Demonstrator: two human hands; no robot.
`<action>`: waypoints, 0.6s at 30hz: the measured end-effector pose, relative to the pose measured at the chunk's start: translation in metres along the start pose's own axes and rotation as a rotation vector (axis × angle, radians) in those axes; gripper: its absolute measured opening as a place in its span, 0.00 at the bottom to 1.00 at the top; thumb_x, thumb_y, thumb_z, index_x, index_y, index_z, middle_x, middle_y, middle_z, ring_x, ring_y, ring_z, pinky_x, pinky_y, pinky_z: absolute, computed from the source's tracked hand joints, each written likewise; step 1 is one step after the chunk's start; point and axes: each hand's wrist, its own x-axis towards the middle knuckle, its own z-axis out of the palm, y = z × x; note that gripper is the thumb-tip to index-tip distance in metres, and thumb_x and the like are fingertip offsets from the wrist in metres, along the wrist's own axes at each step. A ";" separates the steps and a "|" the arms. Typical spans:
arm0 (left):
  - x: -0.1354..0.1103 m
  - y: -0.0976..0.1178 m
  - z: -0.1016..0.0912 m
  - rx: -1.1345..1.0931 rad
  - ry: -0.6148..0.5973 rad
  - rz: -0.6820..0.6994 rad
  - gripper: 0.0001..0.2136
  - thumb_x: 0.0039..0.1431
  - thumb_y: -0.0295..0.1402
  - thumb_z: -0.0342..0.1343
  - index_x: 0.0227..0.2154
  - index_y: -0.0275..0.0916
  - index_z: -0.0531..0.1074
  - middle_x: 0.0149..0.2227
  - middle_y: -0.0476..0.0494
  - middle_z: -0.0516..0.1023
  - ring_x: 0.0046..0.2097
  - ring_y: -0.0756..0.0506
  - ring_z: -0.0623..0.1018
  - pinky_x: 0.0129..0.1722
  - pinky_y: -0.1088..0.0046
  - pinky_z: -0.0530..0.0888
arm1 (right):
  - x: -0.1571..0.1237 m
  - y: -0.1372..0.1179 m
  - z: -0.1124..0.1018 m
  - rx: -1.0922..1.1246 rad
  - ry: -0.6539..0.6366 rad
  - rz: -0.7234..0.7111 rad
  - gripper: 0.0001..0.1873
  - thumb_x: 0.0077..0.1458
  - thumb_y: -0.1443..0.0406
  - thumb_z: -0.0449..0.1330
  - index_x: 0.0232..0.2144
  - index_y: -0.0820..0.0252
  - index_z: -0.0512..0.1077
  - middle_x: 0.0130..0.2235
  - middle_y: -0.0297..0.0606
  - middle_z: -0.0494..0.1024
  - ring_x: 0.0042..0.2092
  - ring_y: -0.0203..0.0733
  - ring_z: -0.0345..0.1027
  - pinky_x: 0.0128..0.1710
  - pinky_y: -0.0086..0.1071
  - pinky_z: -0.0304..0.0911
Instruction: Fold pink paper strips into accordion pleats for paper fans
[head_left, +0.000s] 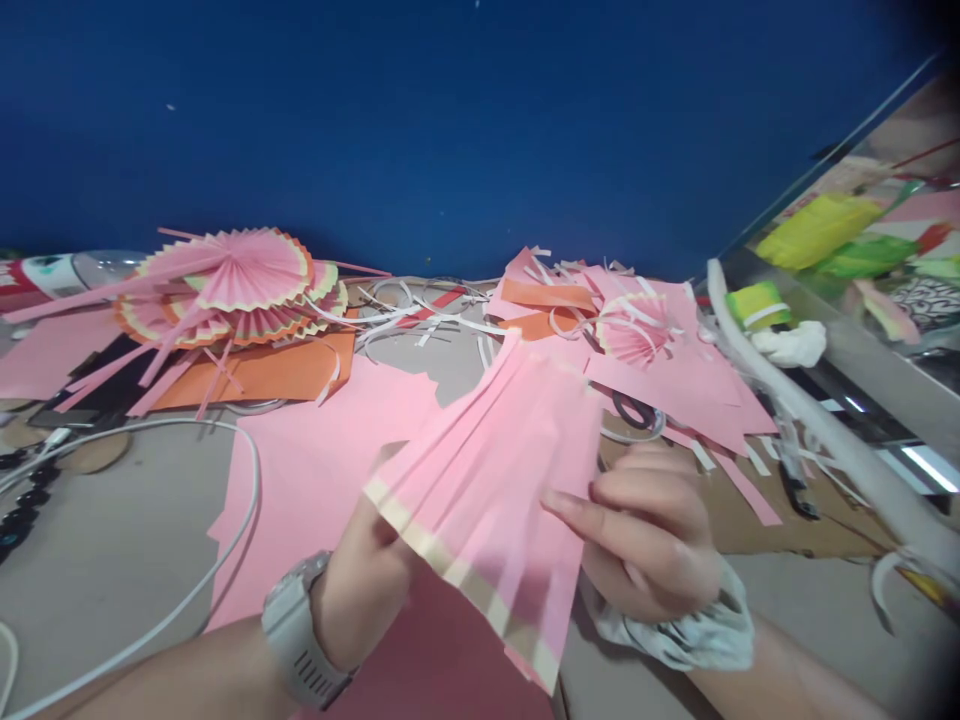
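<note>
A pink folded paper [491,480] with a pale strip along one edge is held up over the table [112,540]. It is gripped from below by the left hand [367,590] and pinched by the right hand [645,540]. Finished paper fans [240,285] are piled behind, beside white paper scraps [420,320].

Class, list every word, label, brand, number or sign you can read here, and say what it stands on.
No text can be read.
On the red and white container: a printed label, too blurred to read.
On the wristwatch: nothing legible shows.
On the pleated pink paper, held by the left hand and right hand: no print.
</note>
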 end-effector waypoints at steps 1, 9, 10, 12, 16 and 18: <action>-0.003 0.000 0.000 0.024 -0.052 -0.002 0.15 0.52 0.26 0.52 0.43 0.44 0.66 0.41 0.44 0.72 0.42 0.42 0.73 0.39 0.67 0.71 | 0.001 -0.001 0.001 0.001 -0.042 -0.014 0.08 0.51 0.73 0.56 0.33 0.59 0.72 0.24 0.33 0.64 0.27 0.35 0.57 0.27 0.34 0.55; -0.010 0.012 0.003 0.109 -0.428 0.065 0.12 0.51 0.33 0.58 0.38 0.37 0.70 0.37 0.43 0.75 0.39 0.45 0.74 0.42 0.70 0.71 | -0.003 -0.010 0.013 -0.085 -0.208 -0.107 0.05 0.54 0.71 0.56 0.29 0.59 0.71 0.19 0.29 0.72 0.26 0.32 0.61 0.29 0.32 0.53; -0.009 0.013 0.004 0.085 -0.383 0.047 0.10 0.54 0.33 0.56 0.39 0.37 0.70 0.38 0.44 0.76 0.41 0.45 0.74 0.45 0.70 0.70 | -0.003 -0.011 0.014 -0.074 -0.209 -0.123 0.05 0.54 0.71 0.56 0.28 0.60 0.71 0.20 0.29 0.73 0.26 0.32 0.62 0.29 0.31 0.54; -0.005 0.014 0.005 0.060 -0.309 0.028 0.10 0.58 0.31 0.52 0.42 0.40 0.70 0.43 0.46 0.75 0.47 0.46 0.72 0.50 0.71 0.67 | -0.005 -0.011 0.014 -0.056 -0.209 -0.129 0.06 0.53 0.71 0.55 0.27 0.61 0.70 0.21 0.29 0.74 0.26 0.32 0.63 0.29 0.31 0.54; -0.001 0.013 0.006 0.054 -0.267 0.027 0.15 0.59 0.29 0.51 0.49 0.43 0.68 0.49 0.49 0.73 0.52 0.46 0.70 0.54 0.71 0.64 | -0.007 -0.010 0.015 -0.054 -0.231 -0.080 0.06 0.54 0.72 0.54 0.29 0.61 0.71 0.24 0.32 0.75 0.29 0.35 0.65 0.33 0.33 0.56; -0.001 0.012 0.006 0.064 -0.244 0.021 0.16 0.59 0.29 0.51 0.50 0.44 0.67 0.50 0.50 0.73 0.52 0.46 0.70 0.54 0.72 0.64 | -0.007 -0.009 0.016 -0.059 -0.242 -0.065 0.06 0.54 0.72 0.55 0.29 0.60 0.72 0.25 0.33 0.76 0.31 0.36 0.65 0.35 0.35 0.58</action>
